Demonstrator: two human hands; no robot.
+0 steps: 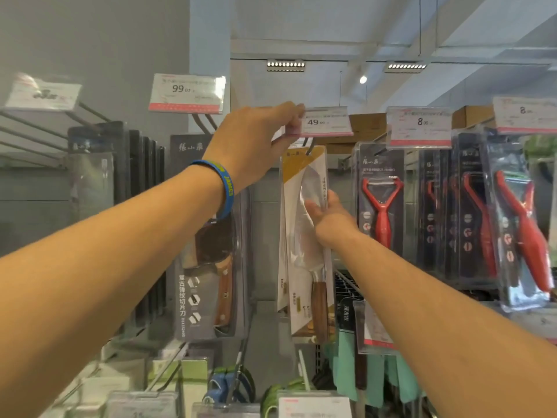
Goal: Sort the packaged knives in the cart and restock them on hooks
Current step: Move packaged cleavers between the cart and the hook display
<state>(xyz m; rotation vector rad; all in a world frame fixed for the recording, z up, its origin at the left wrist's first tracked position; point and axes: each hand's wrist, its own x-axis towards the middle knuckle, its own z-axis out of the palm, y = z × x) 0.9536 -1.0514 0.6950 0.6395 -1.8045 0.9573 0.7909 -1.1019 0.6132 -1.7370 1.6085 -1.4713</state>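
Note:
A packaged knife (304, 267) in a white and gold card with a wooden handle hangs on a hook (309, 147) at the middle of the display. My right hand (327, 211) grips its right edge at mid height. My left hand (259, 143), with a blue wristband, pinches the left end of the 49.00 price tag (327, 122) at the tip of that hook. Another packaged knife (211, 267), in a dark grey card, hangs just to the left under a 99.00 tag (187, 93).
Red peelers (381, 209) in dark packs hang on hooks to the right under 8.90 tags (419, 128). Dark knife packs (120, 206) fill the left hooks. Bare hooks (36, 128) jut out at upper left. Green and blue goods hang on the row below.

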